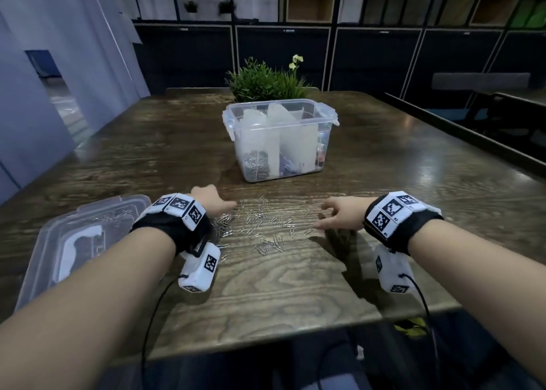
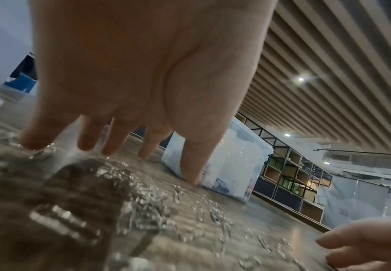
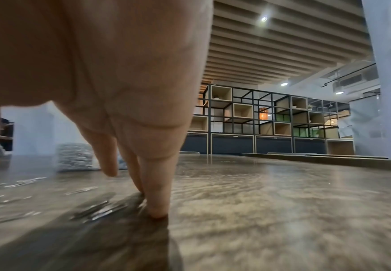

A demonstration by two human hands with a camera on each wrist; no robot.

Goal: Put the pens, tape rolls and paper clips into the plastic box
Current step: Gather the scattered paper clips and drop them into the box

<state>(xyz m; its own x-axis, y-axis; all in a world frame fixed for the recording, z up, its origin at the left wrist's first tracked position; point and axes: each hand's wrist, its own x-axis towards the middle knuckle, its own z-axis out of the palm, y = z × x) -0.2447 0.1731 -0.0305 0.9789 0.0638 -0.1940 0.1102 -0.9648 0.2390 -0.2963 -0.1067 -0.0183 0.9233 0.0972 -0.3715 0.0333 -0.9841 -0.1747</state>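
Several silver paper clips (image 1: 263,227) lie scattered on the wooden table (image 1: 295,277) between my two hands. My left hand (image 1: 215,203) sits at their left edge, fingers spread and straight, tips down on the table among clips (image 2: 143,199). My right hand (image 1: 336,215) is at their right edge, fingers pointing down, fingertips (image 3: 158,210) touching the table beside a few clips (image 3: 99,209). Neither hand holds anything. The clear plastic box (image 1: 277,141) stands open behind the clips, with white dividers, a heap of clips in its left compartment and coloured items on the right.
The box's clear lid (image 1: 82,242) lies at the left, under my left forearm, with some clips on it. A potted green plant (image 1: 266,82) stands behind the box. The table's front edge (image 1: 266,345) is near my forearms.
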